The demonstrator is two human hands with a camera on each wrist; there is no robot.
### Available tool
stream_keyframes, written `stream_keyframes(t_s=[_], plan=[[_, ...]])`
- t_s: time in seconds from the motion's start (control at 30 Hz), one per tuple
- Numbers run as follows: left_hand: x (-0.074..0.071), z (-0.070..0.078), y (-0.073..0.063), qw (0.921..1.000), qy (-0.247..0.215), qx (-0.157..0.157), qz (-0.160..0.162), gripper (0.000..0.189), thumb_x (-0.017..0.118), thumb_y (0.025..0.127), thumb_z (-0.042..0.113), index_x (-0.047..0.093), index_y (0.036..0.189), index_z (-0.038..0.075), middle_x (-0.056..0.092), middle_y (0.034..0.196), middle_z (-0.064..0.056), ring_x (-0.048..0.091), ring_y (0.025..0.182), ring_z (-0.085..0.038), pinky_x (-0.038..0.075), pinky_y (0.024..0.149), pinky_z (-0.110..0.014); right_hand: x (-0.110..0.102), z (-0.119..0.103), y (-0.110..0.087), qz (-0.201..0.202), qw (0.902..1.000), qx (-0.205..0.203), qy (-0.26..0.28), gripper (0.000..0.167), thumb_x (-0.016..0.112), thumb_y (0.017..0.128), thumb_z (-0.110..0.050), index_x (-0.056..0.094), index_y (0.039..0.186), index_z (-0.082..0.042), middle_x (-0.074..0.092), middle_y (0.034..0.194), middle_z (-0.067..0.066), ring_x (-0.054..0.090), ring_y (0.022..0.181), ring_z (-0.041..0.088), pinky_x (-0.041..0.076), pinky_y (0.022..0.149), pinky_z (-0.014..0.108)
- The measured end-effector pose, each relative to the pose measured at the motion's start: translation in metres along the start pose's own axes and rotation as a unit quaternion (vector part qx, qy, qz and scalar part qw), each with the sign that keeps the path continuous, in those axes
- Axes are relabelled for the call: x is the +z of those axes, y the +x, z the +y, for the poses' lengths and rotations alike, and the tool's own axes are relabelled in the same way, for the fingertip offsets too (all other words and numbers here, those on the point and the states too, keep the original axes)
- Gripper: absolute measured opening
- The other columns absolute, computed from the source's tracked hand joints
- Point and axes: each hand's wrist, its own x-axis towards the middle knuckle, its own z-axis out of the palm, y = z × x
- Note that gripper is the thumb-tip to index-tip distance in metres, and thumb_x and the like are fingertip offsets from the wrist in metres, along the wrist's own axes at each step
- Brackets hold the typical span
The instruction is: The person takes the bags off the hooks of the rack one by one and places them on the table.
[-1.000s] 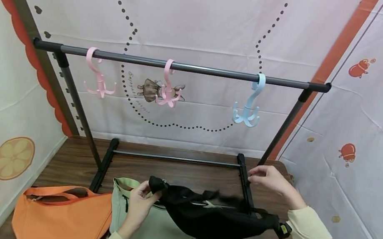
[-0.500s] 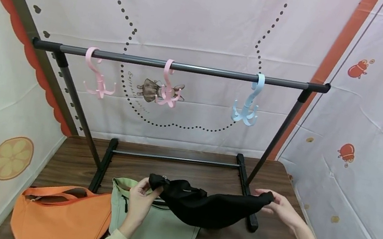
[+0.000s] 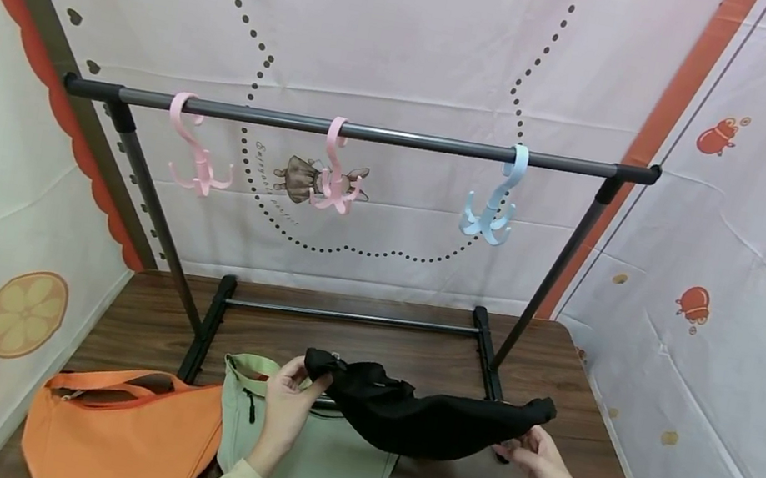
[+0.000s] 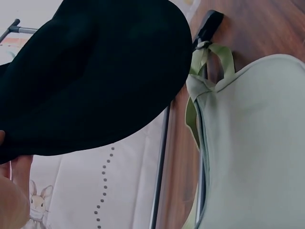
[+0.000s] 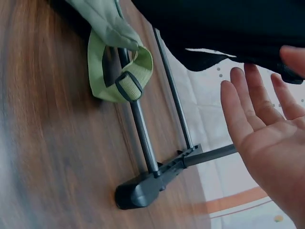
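Note:
A black waist bag (image 3: 428,424) is held stretched sideways above the table. My left hand (image 3: 286,409) pinches its left end between thumb and fingers. At the right end, my right hand (image 3: 536,459) holds the lower edge; in the right wrist view the thumb (image 5: 293,58) lies over the bag and the fingers are fairly straight beneath. Part of the strap, with its buckle, shows at the bottom by the right sleeve. Behind the left hand, a sage green bag (image 3: 330,467) lies on the table, partly covered. An orange bag (image 3: 122,432) lies to its left.
Beyond the bags stands a black rack with a horizontal bar (image 3: 414,141). A pink hook (image 3: 201,166), a second pink hook (image 3: 335,180) and a blue hook (image 3: 489,215) hang from it. The rack's feet rest on the wooden table (image 3: 364,354); printed cloth surrounds it.
My right hand has come down from near the rack's right foot to the bag's right end, then lower along its edge. The dangling strap end has dropped. My left hand keeps its pinch.

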Motion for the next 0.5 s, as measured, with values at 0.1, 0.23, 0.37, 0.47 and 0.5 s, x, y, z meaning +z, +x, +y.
stream_keyframes(t_s=[0.1,0.23,0.37,0.47,0.5], plan=[[0.002,0.001,-0.002,1.0,0.004,-0.007,0.001,0.028,0.066,0.072,-0.015,0.068,0.088,0.008,0.068,0.086,0.011,0.062,0.08,-0.006,0.048,0.073,-0.017,0.007,0.001,-0.001,0.033,0.9993,0.014,0.002,0.03,0.05,0.089,-0.002,0.046,0.112,-0.02,0.055,0.107,-0.008,0.054,0.098,0.006,0.047,0.087,0.027],[0.008,0.011,-0.007,0.9995,0.011,-0.031,0.004,0.023,0.065,0.072,-0.014,0.067,0.087,0.004,0.067,0.082,0.011,0.062,0.077,-0.007,0.049,0.069,-0.017,0.018,0.005,0.002,0.111,0.9925,0.045,-0.022,0.028,0.057,0.087,-0.007,0.045,0.111,-0.011,0.055,0.101,-0.004,0.055,0.092,0.008,0.047,0.083,0.029],[0.015,0.018,-0.012,0.9984,0.023,-0.052,0.005,0.015,0.066,0.072,-0.014,0.064,0.085,-0.007,0.064,0.076,0.013,0.06,0.073,-0.002,0.047,0.067,-0.017,0.025,0.011,0.003,0.19,0.9795,0.062,-0.023,0.03,0.059,0.086,-0.008,0.045,0.112,0.0,0.055,0.099,0.001,0.056,0.091,0.01,0.048,0.083,0.031],[0.019,0.015,-0.016,0.9975,0.027,-0.064,0.008,0.014,0.067,0.072,-0.013,0.062,0.085,-0.011,0.064,0.072,0.008,0.059,0.07,-0.002,0.046,0.065,-0.016,0.024,0.013,0.003,0.22,0.9734,0.063,-0.009,0.032,0.057,0.088,-0.008,0.045,0.115,0.003,0.055,0.1,0.002,0.058,0.091,0.01,0.049,0.083,0.031],[0.021,0.014,-0.018,0.9973,0.028,-0.067,0.011,0.015,0.067,0.072,-0.013,0.061,0.085,-0.012,0.063,0.071,0.006,0.059,0.069,-0.002,0.046,0.064,-0.016,0.023,0.014,0.002,0.226,0.9721,0.063,-0.006,0.033,0.057,0.088,-0.008,0.044,0.116,0.004,0.056,0.101,0.002,0.058,0.091,0.01,0.049,0.083,0.031]])
